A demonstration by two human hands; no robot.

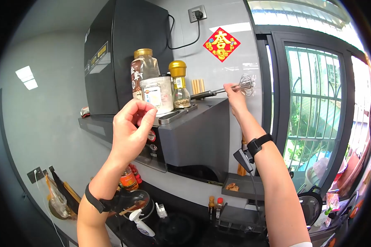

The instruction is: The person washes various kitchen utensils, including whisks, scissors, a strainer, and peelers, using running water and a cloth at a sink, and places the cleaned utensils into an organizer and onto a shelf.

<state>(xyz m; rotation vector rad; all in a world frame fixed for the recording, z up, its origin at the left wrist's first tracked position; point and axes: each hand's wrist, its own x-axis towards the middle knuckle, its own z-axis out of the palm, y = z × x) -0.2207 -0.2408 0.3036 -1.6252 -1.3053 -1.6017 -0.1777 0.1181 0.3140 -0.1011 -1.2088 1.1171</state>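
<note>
I observe pale grey walls (45,119), a dark-framed, barred window (313,94) admitting daylight, and a red diamond-shaped wall decoration (221,44).

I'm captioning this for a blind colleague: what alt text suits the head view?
A person's right hand grips a wire whisk by the top of a dark range hood, near a gold-capped grinder. The left hand is curled in front of a white-labelled jar, with a taller gold-lidded jar behind. A red diamond-shaped decoration is on the wall.

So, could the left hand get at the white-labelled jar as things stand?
Probably yes: the left hand is close to the white-labelled jar, and nothing visible stands between, though the curled fingers would need opening.
</note>
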